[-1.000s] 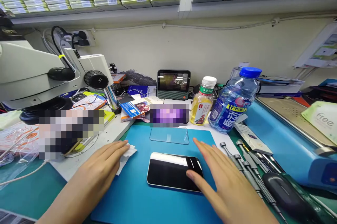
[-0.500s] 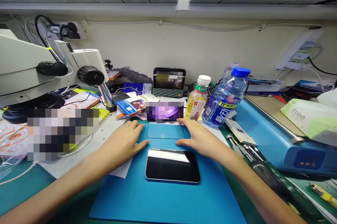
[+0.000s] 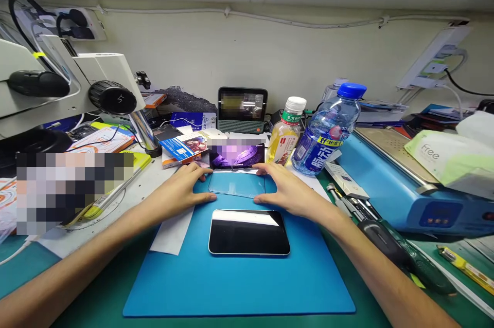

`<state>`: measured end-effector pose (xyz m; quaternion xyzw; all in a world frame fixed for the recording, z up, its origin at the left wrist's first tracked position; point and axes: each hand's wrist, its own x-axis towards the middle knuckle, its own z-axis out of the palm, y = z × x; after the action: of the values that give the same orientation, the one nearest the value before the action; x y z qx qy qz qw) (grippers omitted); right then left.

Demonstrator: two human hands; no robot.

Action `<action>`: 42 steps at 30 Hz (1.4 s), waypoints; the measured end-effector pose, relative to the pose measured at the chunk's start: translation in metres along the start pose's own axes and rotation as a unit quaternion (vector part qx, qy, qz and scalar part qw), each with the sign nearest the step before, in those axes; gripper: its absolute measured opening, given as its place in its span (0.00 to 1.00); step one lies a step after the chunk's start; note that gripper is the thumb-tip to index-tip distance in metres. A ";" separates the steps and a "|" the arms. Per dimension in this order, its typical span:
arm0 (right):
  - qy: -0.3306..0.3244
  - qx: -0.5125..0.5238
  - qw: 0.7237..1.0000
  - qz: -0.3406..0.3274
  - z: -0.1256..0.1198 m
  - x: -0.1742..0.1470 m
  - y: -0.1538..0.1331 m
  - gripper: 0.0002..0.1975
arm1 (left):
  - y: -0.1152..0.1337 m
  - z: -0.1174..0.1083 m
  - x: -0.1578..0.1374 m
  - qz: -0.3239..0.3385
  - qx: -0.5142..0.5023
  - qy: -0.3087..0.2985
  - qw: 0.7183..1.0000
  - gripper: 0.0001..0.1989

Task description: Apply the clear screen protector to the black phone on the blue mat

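A clear glass screen protector [image 3: 236, 184] is held near the far edge of the blue mat [image 3: 239, 287]. My left hand [image 3: 189, 184] has its thumb and fingers at the protector's left end, and my right hand [image 3: 285, 186] grips the right end in the same way. Whether the sheet rests on the mat or is slightly raised I cannot tell. Nearer to me lies a phone [image 3: 249, 238] with a dark screen facing up, a white reflection along its far side. A white paper slip [image 3: 172, 233] lies under my left forearm's side of the mat.
Behind my hands stand a lit purple screen [image 3: 237, 155], a small display [image 3: 242, 110], a tea bottle [image 3: 286, 135] and a large blue-capped bottle [image 3: 328, 132]. A microscope [image 3: 111, 96] is at left. To the right are a blue machine [image 3: 401, 184], tools and a yellow cutter [image 3: 465, 269].
The camera view has tipped downward and shifted slightly. My fingers have closed in on the screen protector's two ends. The phone stays in its place on the mat.
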<state>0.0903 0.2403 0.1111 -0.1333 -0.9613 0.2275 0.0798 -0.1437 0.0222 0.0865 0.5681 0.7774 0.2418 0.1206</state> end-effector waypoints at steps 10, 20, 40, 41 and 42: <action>0.035 -0.055 0.997 -0.048 0.000 -0.011 0.006 0.37 | 0.012 0.002 -0.008 -0.041 -0.144 -0.004 0.989 0.31; 0.123 -0.093 0.977 -0.150 -0.008 -0.026 -0.010 0.43 | 0.021 0.006 -0.026 -0.113 -0.395 0.011 0.912 0.30; 0.183 -0.132 0.944 -0.239 -0.009 -0.038 -0.033 0.43 | 0.032 -0.006 -0.037 -0.281 -0.649 -0.010 0.707 0.24; 0.184 -0.123 0.947 -0.232 -0.008 -0.038 -0.033 0.42 | 0.033 -0.006 -0.037 -0.287 -0.651 -0.007 0.703 0.23; 0.186 -0.111 0.951 -0.221 -0.007 -0.039 -0.033 0.41 | 0.033 -0.006 -0.038 -0.294 -0.653 -0.004 0.698 0.23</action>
<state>0.1216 0.2035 0.1291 0.0344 -0.9540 0.0677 0.2902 -0.1071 -0.0069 0.1056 0.0906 0.5514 0.6383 0.5295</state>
